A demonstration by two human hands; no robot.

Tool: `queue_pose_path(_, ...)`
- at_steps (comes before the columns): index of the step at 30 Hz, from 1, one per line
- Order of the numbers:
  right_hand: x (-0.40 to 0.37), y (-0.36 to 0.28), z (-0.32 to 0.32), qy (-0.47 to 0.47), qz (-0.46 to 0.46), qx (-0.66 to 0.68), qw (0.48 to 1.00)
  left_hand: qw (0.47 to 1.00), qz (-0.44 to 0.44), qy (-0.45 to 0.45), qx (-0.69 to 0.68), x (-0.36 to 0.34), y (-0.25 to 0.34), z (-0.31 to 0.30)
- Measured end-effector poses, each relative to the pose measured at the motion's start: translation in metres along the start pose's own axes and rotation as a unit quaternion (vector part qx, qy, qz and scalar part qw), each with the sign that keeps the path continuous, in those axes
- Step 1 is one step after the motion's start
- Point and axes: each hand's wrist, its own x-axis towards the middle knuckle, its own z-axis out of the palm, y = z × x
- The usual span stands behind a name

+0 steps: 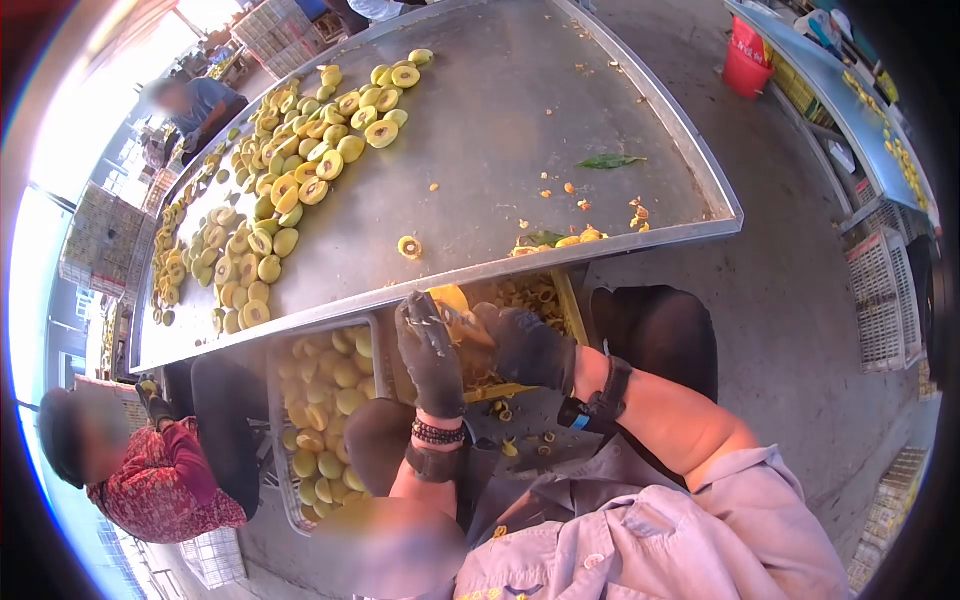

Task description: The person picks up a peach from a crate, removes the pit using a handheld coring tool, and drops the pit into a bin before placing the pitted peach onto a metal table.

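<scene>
My left hand (430,358), in a dark, smeared glove, points upward with its fingers together at the table's near edge. Against its inner side is a yellow-orange piece of fruit (450,298). My right hand (530,347), also gloved, is curled close beside it, with its fingertips at blurred orange flesh between the hands. Whether a tool sits in that hand is hidden. Under the hands stands a yellow crate (572,305) with fruit scraps. Left of my knees, a crate (283,440) holds yellow-green fruit (330,465).
Halved fruit (290,180) with brown centres is heaped on the left of the metal table (480,130). A green leaf (610,161) and scraps lie at right. A person in a red patterned top (170,480) sits at left. A red bucket (747,60) stands beyond.
</scene>
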Motion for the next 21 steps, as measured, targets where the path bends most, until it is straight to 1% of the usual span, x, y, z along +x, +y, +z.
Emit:
queue_pose_path(2, -0.004, -0.005, -0.003, -0.019, 0.005, -0.016, 1.0, 0.998, 0.05, 0.038, 0.004, -0.001, -0.007, 0.002)
queue_pose_path(3, -0.005, -0.003, -0.003, -0.023, 0.003, -0.02, 1.0, 0.962, 0.177, 0.026, 0.207, 0.002, -0.011, -0.004)
queue_pose_path(5, -0.006, 0.003, -0.002, -0.029, 0.001, -0.03, 0.999, 0.959, 0.171, -0.035, 0.224, 0.009, -0.014, -0.014)
queue_pose_path(6, -0.008, 0.002, -0.002, -0.031, 0.016, -0.037, 0.999, 0.956, 0.167, -0.065, 0.232, 0.01, -0.016, -0.016)
queue_pose_path(7, -0.008, -0.001, -0.003, -0.034, 0.029, -0.044, 0.998, 0.985, 0.094, -0.076, 0.12, 0.01, -0.02, -0.014)
queue_pose_path(8, -0.007, -0.002, -0.003, -0.037, 0.04, -0.053, 0.997, 0.981, 0.117, -0.07, 0.14, 0.01, -0.021, -0.013)
queue_pose_path(10, -0.006, 0.0, 0.0, -0.033, 0.035, -0.031, 0.998, 0.968, 0.162, -0.061, 0.182, 0.008, -0.019, -0.01)
queue_pose_path(11, -0.008, 0.001, 0.002, -0.031, 0.035, -0.018, 0.999, 0.973, 0.135, -0.062, 0.174, 0.005, -0.019, -0.01)
queue_pose_path(13, -0.009, -0.006, -0.006, -0.039, 0.03, -0.04, 0.998, 0.981, 0.085, -0.066, 0.16, 0.004, -0.016, -0.011)
queue_pose_path(16, -0.01, -0.004, -0.008, -0.056, 0.028, -0.051, 0.997, 0.99, -0.015, -0.106, 0.096, 0.008, 0.001, -0.014)
queue_pose_path(17, -0.009, -0.002, -0.006, -0.062, 0.027, -0.051, 0.996, 0.981, 0.043, -0.125, 0.143, 0.009, -0.008, -0.017)
queue_pose_path(20, -0.012, -0.002, -0.003, -0.035, 0.029, -0.024, 0.999, 0.954, 0.122, -0.11, 0.253, 0.006, -0.013, -0.016)
queue_pose_path(21, -0.014, -0.001, 0.003, -0.016, 0.041, -0.04, 0.998, 0.95, 0.161, -0.076, 0.257, 0.007, -0.025, -0.013)
